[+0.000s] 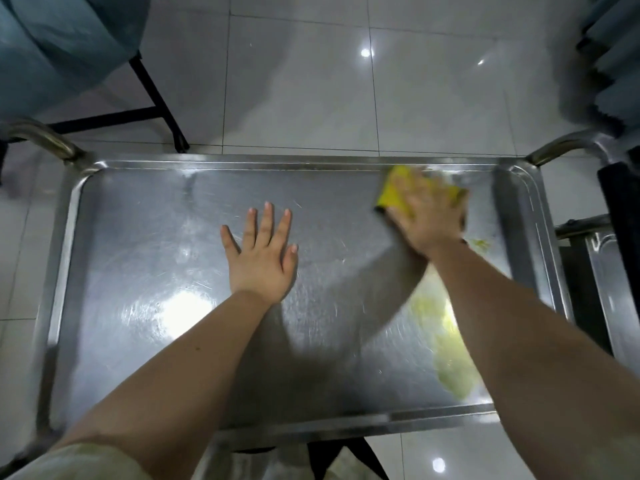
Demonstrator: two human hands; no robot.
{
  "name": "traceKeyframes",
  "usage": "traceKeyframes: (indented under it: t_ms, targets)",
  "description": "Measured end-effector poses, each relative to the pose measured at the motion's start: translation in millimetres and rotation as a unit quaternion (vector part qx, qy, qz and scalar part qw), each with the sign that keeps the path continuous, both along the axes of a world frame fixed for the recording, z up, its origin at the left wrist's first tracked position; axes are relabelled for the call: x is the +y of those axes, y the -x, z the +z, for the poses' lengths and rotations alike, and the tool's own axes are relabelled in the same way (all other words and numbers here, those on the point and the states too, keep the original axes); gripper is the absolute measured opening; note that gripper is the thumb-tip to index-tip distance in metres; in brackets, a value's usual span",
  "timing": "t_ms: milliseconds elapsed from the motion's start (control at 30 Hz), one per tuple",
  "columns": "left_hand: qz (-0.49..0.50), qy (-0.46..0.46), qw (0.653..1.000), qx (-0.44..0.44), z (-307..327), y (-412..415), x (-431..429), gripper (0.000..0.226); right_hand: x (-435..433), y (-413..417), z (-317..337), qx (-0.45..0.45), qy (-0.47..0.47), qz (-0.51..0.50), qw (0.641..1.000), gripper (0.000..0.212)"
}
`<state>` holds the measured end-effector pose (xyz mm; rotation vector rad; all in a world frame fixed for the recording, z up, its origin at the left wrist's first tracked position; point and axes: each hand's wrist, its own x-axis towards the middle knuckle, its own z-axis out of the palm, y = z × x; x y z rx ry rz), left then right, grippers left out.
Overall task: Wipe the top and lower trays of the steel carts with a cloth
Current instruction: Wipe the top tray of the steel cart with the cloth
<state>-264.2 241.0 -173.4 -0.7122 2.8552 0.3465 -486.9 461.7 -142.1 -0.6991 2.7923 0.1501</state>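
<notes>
Steel, rectangular and raised at the rim, the top tray of the cart (156, 237) fills the middle of the frame, its long axis running left to right. The yellow folded cloth (393, 197) sits in the tray's upper right corner, just inside the far rim. The right grip (427, 216) lies flat on top of it, fingers spread and pressing down rather than curled round it, though blur softens the detail. What shows of the cloth stretches roughly along the far rim; the hand hides the rest. The left grip (261, 258) rests open, palm down, on the bare metal at centre frame, fingers pointing to the top of the frame.

Wiping the top tray looks to be the step in hand, and not finished: a pale yellow-green smear (450, 358) lies along the lower right of the tray. The next move likely calls for drawing the cloth down that right side under firm pressure. No lower tray is visible.
</notes>
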Motion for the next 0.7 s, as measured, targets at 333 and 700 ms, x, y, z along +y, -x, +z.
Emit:
traceKeyframes:
  t_ms: [333,700]
  targets:
    - [0.007,-0.009,1.0,0.004,2,0,-5,0.058,-36,-99,-3,-0.058,0.019,0.235,0.97,0.065]
    - [0.004,0.012,1.0,-0.014,1,2,-1,0.056,-24,-144,-2,-0.065,0.031,0.159,0.985,0.063]
